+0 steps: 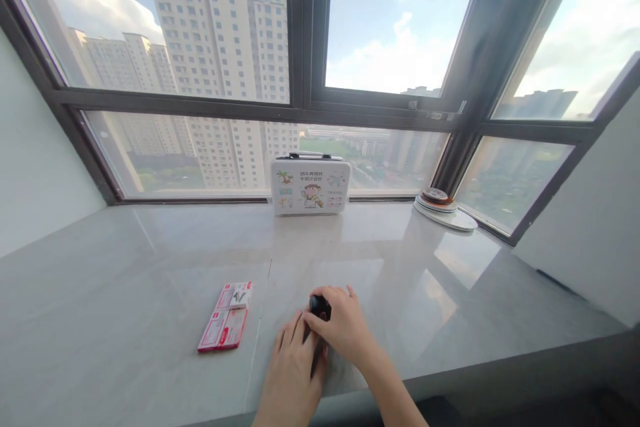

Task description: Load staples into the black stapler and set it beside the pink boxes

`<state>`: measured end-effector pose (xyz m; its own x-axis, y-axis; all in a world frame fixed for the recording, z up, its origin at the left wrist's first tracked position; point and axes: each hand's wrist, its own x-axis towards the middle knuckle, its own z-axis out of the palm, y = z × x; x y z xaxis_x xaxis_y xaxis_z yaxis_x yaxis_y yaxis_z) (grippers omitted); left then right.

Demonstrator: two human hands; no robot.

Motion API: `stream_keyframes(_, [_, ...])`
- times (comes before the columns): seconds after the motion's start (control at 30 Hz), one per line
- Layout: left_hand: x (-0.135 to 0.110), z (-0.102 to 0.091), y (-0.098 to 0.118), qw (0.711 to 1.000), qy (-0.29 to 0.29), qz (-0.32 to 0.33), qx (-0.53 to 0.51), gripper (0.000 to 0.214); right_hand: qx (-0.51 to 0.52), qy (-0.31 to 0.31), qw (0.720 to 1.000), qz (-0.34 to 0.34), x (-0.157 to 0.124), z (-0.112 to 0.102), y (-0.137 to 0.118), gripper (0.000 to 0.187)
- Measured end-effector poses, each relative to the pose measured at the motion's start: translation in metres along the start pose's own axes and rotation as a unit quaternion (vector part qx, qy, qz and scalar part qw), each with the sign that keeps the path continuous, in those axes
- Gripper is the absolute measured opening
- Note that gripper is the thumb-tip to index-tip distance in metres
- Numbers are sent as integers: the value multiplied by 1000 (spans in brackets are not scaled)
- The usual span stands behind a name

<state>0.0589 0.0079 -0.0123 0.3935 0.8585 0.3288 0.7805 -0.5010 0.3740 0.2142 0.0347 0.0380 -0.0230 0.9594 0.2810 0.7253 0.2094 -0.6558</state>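
A black stapler [319, 307], long with a rounded glossy end, lies on the pale stone sill near its front edge. My right hand [346, 325] is closed over its far end, thumb on the near side and fingers over the top. My left hand [295, 368] rests along its left side, steadying the body between thumb and fingers. Both hands cover much of the stapler, so its lower part is mostly hidden. To the left lie flat red-and-white boxes [220, 328], with a small white box [241, 295] at their far right corner.
A white case [311, 188] with cartoon prints and a black handle stands against the window at the back. Several stacked round plates or lids [445, 210] sit in the far right corner. The sill's front edge [450, 368] drops away close to my right forearm.
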Motion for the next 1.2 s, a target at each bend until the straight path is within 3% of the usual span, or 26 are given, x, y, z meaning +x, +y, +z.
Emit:
stream_keyframes(0.1, [-5,-2,-5,1000,-8,-3,23,51,47,48,998,22,9,17,-10,11])
stream_keyframes(0.2, [-11,-9,-15,998,1,-27,61,52,234,86,965,76,22,23,-11,23])
stream_keyframes(0.3, [-11,-7,-30,996,11,-25,86,51,457,174,858,155,25,18,6,41])
stream_keyframes(0.37, [-9,-1,-39,996,22,-11,91,49,561,195,779,201,18,13,23,50])
stream_keyframes(0.43, [-7,6,-46,995,40,4,90,48,615,187,730,233,6,6,40,57])
stream_keyframes(0.47, [-6,8,-49,995,54,9,87,47,622,189,721,242,-1,3,47,59])
stream_keyframes(0.53, [-6,7,-54,993,87,14,82,44,604,218,724,251,-16,-2,58,62])
stream_keyframes(0.63, [-12,-7,-59,983,156,-14,96,39,543,271,753,255,-40,-7,66,69])
stream_keyframes(0.7, [-19,-19,-62,969,201,-69,128,41,481,272,793,258,-55,-10,69,74])
stream_keyframes(0.8, [-33,-31,-65,950,224,-139,168,46,340,160,884,277,-71,-16,70,67])
stream_keyframes(0.87, [-42,-33,-67,953,211,-139,169,43,238,58,933,262,-75,-20,67,53])
stream_keyframes(0.97, [-49,-32,-68,976,160,-89,117,36,121,-22,972,199,-71,-21,55,41])
stream_keyframes(1.07, [-42,-31,-55,998,62,-19,2,30,117,-96,974,168,-63,-13,34,37])
stream_keyframes(1.2, [-19,-31,-28,989,-24,2,-143,30,188,-172,955,154,-52,6,16,38])
